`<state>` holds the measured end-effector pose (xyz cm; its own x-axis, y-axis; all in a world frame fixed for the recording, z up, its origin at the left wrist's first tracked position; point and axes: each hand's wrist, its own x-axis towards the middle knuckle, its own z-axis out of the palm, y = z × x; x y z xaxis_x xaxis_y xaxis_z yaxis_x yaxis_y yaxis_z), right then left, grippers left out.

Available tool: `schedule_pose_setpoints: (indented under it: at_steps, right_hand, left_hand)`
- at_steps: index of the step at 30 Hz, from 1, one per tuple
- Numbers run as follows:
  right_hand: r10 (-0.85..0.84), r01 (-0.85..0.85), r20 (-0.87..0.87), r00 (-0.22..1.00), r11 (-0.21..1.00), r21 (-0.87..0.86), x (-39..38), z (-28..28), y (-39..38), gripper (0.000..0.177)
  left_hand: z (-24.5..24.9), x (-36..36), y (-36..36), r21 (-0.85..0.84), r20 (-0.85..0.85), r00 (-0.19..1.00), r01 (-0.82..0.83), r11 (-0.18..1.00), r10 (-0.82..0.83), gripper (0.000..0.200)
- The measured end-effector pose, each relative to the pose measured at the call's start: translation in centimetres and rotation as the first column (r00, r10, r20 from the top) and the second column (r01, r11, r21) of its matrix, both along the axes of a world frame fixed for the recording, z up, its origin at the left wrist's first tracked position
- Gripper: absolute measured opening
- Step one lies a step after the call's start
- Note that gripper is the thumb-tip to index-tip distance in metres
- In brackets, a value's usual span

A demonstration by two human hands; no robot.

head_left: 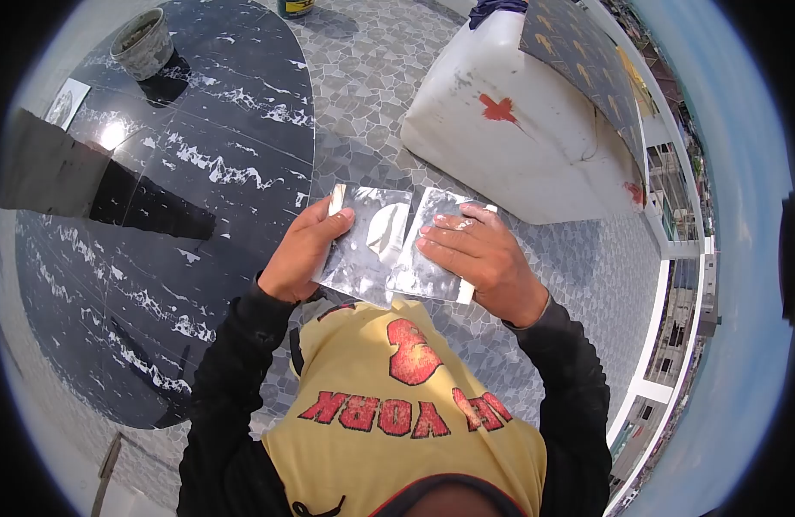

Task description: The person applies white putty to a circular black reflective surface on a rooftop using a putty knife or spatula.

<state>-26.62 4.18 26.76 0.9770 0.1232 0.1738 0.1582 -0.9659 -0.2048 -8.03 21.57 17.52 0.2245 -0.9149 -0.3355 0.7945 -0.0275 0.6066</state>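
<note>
Two clear plastic packets are held in front of the yellow shirt. The left packet (pixel 363 250) has a white rounded shape showing inside, and my left hand (pixel 308 246) grips its left edge with the thumb on top. On the right packet (pixel 428 271), my right hand (pixel 484 258) lies with its fingers across the upper face, whitish residue on the fingertips. The packets nearly meet in the middle; whether they are joined cannot be made out. The undersides of both packets are hidden.
A dark marbled oval tabletop (pixel 260 112) fills the left, bearing a grey bucket (pixel 142 43) and a flat card (pixel 68 103). At the upper right stands a large white block (pixel 466 95) with a red mark. A can (pixel 295 7) is at the top edge.
</note>
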Motion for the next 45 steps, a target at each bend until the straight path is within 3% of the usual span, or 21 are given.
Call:
schedule_pose_setpoints:
  at_steps: [5, 9, 11, 12, 13, 14, 15, 16, 17, 19, 21, 25, 27, 30, 31, 32, 33, 38, 40, 41, 45]
  right_hand:
    - [0.074, -0.075, 0.060, 0.995, 0.997, 0.028, 4.6, -2.2, -2.9, 0.026]
    - [0.097, -0.104, 0.063, 0.993, 0.987, 0.121, 7.4, -7.1, -8.9, 0.028]
    - [0.089, -0.115, 0.109, 0.990, 0.957, 0.266, 8.8, -9.9, -13.2, 0.029]
    - [-0.025, 0.062, -0.067, 0.997, 0.774, 0.630, 9.6, -11.5, -15.3, 0.029]
    - [-0.052, 0.261, -0.267, 0.962, 0.453, 0.852, 10.7, -13.3, -17.7, 0.028]
    - [-0.049, 0.259, -0.263, 0.963, 0.416, 0.872, 11.9, -16.2, -19.9, 0.028]
    - [-0.042, 0.331, -0.333, 0.942, -0.055, 0.942, 12.8, -19.8, -21.6, 0.027]
    - [-0.005, 0.334, -0.391, 0.921, -0.509, 0.793, 13.9, -22.5, -23.4, 0.027]
    - [0.063, 0.371, -0.429, 0.901, -0.624, 0.688, 14.8, -24.4, -24.9, 0.029]
    - [0.112, 0.381, -0.469, 0.876, -0.756, 0.532, 16.6, -29.8, -26.0, 0.030]
    - [0.170, 0.414, -0.470, 0.866, -0.769, 0.486, 18.2, -34.0, -26.4, 0.034]
    - [0.177, 0.426, -0.447, 0.877, -0.718, 0.551, 22.9, -38.9, -27.1, 0.028]
    - [0.135, 0.517, -0.521, 0.843, -0.471, 0.715, 25.4, -43.0, -27.0, 0.021]
    - [-0.046, 0.526, -0.529, 0.847, -0.073, 0.848, 28.8, -45.0, -26.5, 0.022]
    - [-0.033, 0.528, -0.532, 0.846, -0.082, 0.845, 29.8, -45.7, -26.2, 0.022]
    - [-0.059, 0.504, -0.503, 0.862, 0.000, 0.864, 30.7, -46.2, -25.8, 0.023]
    - [-0.085, 0.478, -0.472, 0.878, 0.081, 0.875, 31.6, -46.4, -25.3, 0.023]
    - [-0.307, 0.334, -0.306, 0.901, 0.040, 0.942, 35.5, -48.0, -23.1, 0.024]
    - [-0.345, 0.279, -0.202, 0.917, 0.192, 0.941, 36.7, -48.7, -23.0, 0.028]
    - [-0.351, 0.283, -0.205, 0.914, 0.190, 0.940, 37.1, -49.0, -22.9, 0.028]
    - [-0.407, 0.198, -0.078, 0.910, 0.262, 0.944, 38.3, -49.8, -21.8, 0.031]
  left_hand:
    - [-2.0, 1.5, -2.7, 0.060, 0.024, 0.998, -0.058, 0.996, 0.057, 0.035]
    - [-3.8, 4.0, -4.9, 0.121, 0.093, 0.968, -0.242, 0.963, 0.232, 0.036]
    - [-5.6, 6.5, -5.4, 0.105, 0.130, 0.913, -0.401, 0.910, 0.387, 0.037]
    - [-7.0, 8.0, -5.4, 0.100, 0.196, 0.868, -0.481, 0.871, 0.457, 0.038]
    - [-8.7, 9.7, -5.6, 0.079, 0.265, 0.813, -0.554, 0.829, 0.518, 0.039]
    - [-10.6, 11.3, -5.8, 0.116, 0.329, 0.760, -0.622, 0.775, 0.560, 0.041]
    - [-12.7, 12.7, -5.9, 0.153, 0.354, 0.768, -0.611, 0.777, 0.534, 0.041]
    - [-15.0, 14.3, -6.2, 0.218, 0.415, 0.701, -0.695, 0.685, 0.580, 0.044]
    - [-17.1, 15.8, -6.5, 0.274, 0.480, 0.632, -0.767, 0.581, 0.608, 0.046]
    - [-20.7, 18.4, -7.5, 0.328, 0.568, 0.603, -0.790, 0.517, 0.561, 0.051]
    - [-23.9, 20.3, -7.8, 0.370, 0.653, 0.564, -0.820, 0.437, 0.506, 0.056]
    - [-27.7, 23.6, -10.5, 0.321, 0.885, 0.358, -0.933, 0.165, 0.299, 0.068]
    - [-28.0, 23.8, -12.4, 0.307, 0.937, 0.319, -0.946, 0.100, 0.143, 0.068]
    - [-30.0, 24.6, -11.7, 0.228, 0.971, 0.234, -0.968, 0.105, 0.044, 0.069]
    - [-30.2, 24.5, -11.5, 0.198, 0.979, 0.201, -0.976, 0.090, 0.019, 0.069]
    - [-30.3, 24.4, -11.2, 0.195, 0.978, 0.188, -0.978, 0.078, -0.089, 0.068]
    - [-30.9, 24.4, -11.1, 0.098, 0.994, 0.089, -0.985, 0.143, -0.068, 0.067]
    - [-31.1, 24.2, -10.8, 0.116, 0.993, 0.110, -0.980, 0.162, -0.049, 0.067]
    - [-31.7, 24.6, -10.5, 0.060, 0.997, 0.051, -0.981, 0.183, -0.057, 0.066]
    - [-32.0, 24.6, -10.3, 0.004, 0.998, -0.008, -0.981, 0.194, -0.059, 0.066]
    - [-30.6, 23.8, -11.4, 0.102, 0.993, 0.091, -0.980, 0.171, -0.069, 0.066]
